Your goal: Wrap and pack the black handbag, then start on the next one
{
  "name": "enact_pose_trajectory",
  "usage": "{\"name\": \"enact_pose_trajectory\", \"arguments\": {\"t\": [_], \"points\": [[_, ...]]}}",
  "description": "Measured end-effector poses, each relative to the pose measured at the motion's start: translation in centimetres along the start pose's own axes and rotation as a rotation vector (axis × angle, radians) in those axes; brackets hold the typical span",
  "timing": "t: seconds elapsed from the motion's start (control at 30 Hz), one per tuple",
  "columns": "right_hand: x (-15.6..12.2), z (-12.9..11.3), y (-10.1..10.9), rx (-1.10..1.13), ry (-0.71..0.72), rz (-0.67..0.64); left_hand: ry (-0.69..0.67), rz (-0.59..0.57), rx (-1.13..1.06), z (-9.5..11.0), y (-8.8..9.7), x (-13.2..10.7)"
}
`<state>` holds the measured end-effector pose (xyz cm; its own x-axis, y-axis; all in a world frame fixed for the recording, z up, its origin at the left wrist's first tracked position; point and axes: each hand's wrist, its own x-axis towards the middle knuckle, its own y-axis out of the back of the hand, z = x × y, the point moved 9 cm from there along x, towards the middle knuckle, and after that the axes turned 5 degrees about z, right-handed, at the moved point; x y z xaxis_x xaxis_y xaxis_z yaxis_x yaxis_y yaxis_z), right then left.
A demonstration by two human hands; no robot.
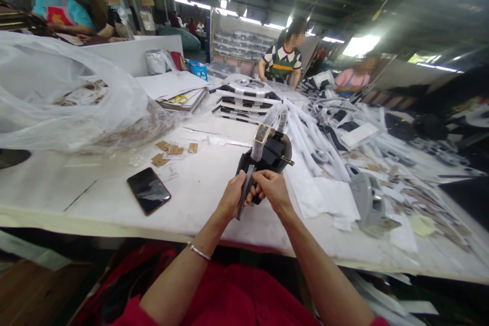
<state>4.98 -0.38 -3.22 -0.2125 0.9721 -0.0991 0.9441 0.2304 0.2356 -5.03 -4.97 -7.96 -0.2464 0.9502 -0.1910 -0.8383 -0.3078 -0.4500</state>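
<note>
Both my hands meet over the white table's near edge. My left hand (232, 196) and my right hand (272, 189) are closed on a black belt (272, 154), coiled into a roll, whose gold buckle (262, 133) stands up at the top. A clear plastic sleeve (275, 116) sticks out above the buckle. A dark strap end hangs down between my fingers. A thin bracelet (198, 251) sits on my left wrist.
A black phone (148, 190) lies flat to the left. Small brown tags (171, 150) lie near a big clear plastic bag (64, 97). Stacked white belt boxes (246, 97) and loose wrappers crowd the right side. Several people work at the far end.
</note>
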Motion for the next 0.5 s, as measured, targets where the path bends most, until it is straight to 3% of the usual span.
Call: {"name": "enact_pose_trajectory", "arguments": {"t": [0.2, 0.3, 0.4, 0.5], "points": [[0.1, -3.3, 1.1, -0.553, 0.277, 0.303, -0.127, 0.069, 0.187, 1.2, -0.3, -0.6], [0.4, -4.3, 1.4, -0.741, 0.325, 0.372, -0.168, 0.07, 0.191, 1.9, -1.0, -0.9], [1.0, -4.2, 1.7, -0.718, 0.276, 0.334, -0.145, 0.046, 0.128, 1.6, -1.5, -0.8], [1.6, -3.3, 1.8, -0.477, 0.193, 0.233, -0.114, 0.05, 0.087, 1.0, -1.4, -0.4]]}}
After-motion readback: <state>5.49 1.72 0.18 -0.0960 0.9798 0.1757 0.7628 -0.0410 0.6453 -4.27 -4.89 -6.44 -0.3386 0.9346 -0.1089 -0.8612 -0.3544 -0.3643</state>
